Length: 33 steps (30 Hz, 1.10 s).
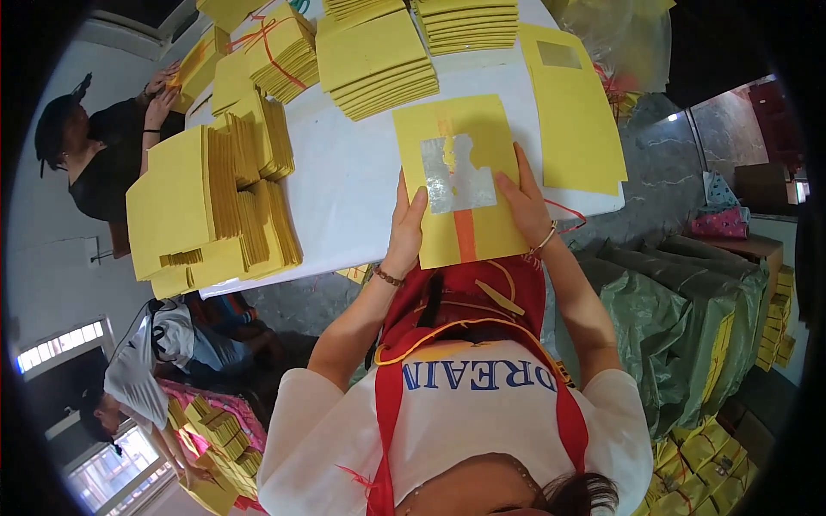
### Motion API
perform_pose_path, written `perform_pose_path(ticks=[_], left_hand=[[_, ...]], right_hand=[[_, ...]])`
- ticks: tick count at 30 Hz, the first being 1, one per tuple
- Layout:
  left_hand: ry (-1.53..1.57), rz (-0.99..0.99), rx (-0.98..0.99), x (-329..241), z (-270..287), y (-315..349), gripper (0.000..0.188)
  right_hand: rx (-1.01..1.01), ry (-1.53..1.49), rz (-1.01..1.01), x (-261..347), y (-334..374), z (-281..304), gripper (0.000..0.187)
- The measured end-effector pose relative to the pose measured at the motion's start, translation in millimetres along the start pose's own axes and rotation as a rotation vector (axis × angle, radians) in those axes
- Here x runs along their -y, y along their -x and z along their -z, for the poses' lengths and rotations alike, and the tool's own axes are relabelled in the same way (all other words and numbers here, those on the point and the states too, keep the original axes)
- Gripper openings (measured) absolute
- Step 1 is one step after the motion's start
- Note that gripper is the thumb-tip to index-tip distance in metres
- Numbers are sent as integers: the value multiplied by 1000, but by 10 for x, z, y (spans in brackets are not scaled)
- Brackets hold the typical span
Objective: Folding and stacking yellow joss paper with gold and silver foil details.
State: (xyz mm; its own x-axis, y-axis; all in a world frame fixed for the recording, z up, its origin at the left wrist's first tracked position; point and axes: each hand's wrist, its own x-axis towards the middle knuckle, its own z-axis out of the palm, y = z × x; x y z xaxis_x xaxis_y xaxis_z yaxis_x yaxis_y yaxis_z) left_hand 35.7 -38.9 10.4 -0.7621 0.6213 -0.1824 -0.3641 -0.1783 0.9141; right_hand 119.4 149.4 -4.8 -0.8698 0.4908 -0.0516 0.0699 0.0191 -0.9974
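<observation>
A flat yellow paper envelope [486, 228] is held up in front of my waist, over the near edge of the table. On its face is a ragged silver-grey patch [456, 185], with an orange stripe running above and below it. My left hand [404, 228] grips the envelope's left edge, thumb on the front. My right hand [525, 202] holds the opposite edge in the same way, its thumb beside the patch. The fingers behind the envelope are hidden. To the right lies a flat pile of yellow envelopes [576, 129], the top one with a grey window.
Stacked yellow envelopes [172, 202] cover the left of the white table [335, 189]; a bundle [280, 52] tied with red string and more stacks [370, 64] stand behind. Green wrapped bales [654, 327] sit at right. Two other people [103, 159] handle yellow paper at left.
</observation>
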Motion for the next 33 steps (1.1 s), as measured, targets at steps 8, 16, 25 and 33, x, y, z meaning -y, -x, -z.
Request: perform_pose_path(ticks=[8, 16, 25, 33], left_hand=[[56, -2, -41, 47, 37, -25, 59], [56, -21, -90, 37, -79, -72, 55], [-62, -47, -105, 80, -7, -114, 52], [-340, -96, -263, -252, 150, 31, 38]], right_hand=[[35, -164, -88, 82, 20, 27, 66], [34, -334, -225, 163, -26, 76, 62], [70, -414, -209, 180, -32, 113, 59], [-62, -143, -91, 260, 236, 448, 53]])
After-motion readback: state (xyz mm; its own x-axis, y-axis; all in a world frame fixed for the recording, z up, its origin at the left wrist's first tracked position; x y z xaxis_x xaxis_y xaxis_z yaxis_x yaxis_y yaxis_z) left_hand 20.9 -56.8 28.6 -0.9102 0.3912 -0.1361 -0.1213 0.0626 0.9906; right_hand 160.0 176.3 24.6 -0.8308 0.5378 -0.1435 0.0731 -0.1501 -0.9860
